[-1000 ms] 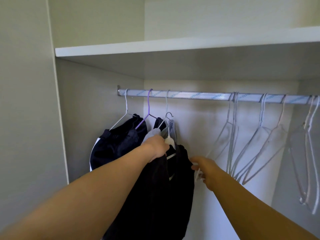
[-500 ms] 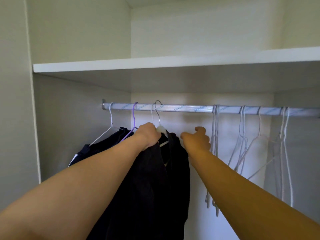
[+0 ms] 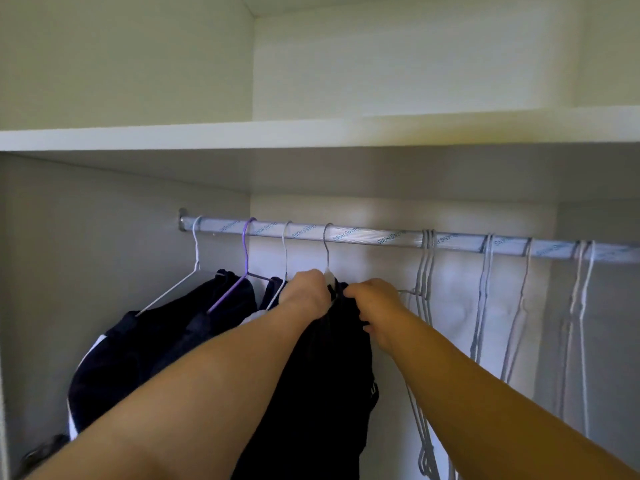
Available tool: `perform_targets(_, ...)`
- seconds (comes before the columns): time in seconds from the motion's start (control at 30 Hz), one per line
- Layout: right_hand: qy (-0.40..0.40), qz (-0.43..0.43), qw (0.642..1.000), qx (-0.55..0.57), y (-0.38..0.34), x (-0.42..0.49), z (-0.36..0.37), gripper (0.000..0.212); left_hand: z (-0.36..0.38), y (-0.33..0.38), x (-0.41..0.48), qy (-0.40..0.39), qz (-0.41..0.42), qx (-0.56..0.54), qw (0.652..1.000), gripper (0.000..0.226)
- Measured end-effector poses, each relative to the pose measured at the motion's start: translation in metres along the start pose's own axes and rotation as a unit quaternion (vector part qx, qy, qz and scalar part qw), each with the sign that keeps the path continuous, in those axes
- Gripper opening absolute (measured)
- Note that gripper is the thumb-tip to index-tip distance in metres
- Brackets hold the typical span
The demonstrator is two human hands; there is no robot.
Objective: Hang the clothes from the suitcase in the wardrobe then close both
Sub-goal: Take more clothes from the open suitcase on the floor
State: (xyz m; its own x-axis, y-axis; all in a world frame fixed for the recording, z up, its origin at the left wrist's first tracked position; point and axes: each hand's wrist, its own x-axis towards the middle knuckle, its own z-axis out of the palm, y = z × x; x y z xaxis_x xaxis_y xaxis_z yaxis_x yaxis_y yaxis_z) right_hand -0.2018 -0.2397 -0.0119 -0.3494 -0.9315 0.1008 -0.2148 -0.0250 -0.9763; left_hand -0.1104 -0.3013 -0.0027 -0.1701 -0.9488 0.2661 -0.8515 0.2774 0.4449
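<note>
Dark navy fabric garment (image 3: 325,382) hangs from the left half of the pale metal wardrobe rail (image 3: 381,239). It is on a white hanger with a grey metal hook (image 3: 327,252), the fourth hanger in from the rail's left end. The hook is over the rail; I cannot tell from this angle how deep it sits.

Hands:
- The left hand (image 3: 306,294) has its fingers curled round the hanger's neck and the cloth bunched there.
- The right hand (image 3: 375,304) pinches the garment's right shoulder edge, fingers curled into the fabric.
- Both are clamped; neither is free.

Risks, my judgement:
1. The cloth slides off the hanger's right arm if the right hand lets go before the shoulder is seated. The fabric looks limp and heavy, so it would fall.
2. The hook lifts off the rail if the left hand pushes up while tugging, and the whole load comes down.
3. A bunch of empty grey wire hangers (image 3: 425,271) hangs just beside the right hand, toward the rail's right end. A knuckle or a fold could snag one and drag it along.
4. A thin white wire hanger (image 3: 285,254) sits close on the left side, and crowding could tangle the two.

Orientation: the long axis is vertical, with the top up at the rail and the hem running down past the lower edge of my view. I cannot tell which way the front faces, because the hands cover the shoulder line.
</note>
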Motion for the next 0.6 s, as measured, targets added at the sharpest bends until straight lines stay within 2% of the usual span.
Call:
perform_targets(0.23, -0.028, 0.017, 0.999, -0.029, 0.002, 0.006, -0.004, 0.003, 0.004, 0.002, 0.014, -0.004, -0.018, -0.01, 1.0, 0.027)
perform_targets(0.33, -0.034, 0.027, 0.999, -0.024, 0.005, 0.005, -0.006, 0.006, 0.009, -0.006, 0.014, -0.024, 0.006, -0.065, 0.998, 0.018)
perform_targets(0.43, -0.034, 0.043, 0.998, -0.017, 0.008, 0.002, -0.006, 0.008, 0.02, -0.014, 0.005, -0.033, 0.022, -0.171, 0.984, 0.026)
perform_targets(0.5, -0.027, 0.05, 0.998, -0.017, 0.013, 0.0, -0.001, 0.003, 0.025, -0.022, -0.003, -0.02, 0.018, -0.188, 0.982, 0.038)
perform_targets(0.6, -0.013, 0.035, 0.999, -0.023, 0.018, -0.002, 0.014, 0.017, 0.02, -0.032, -0.02, 0.005, 0.033, -0.182, 0.983, 0.027)
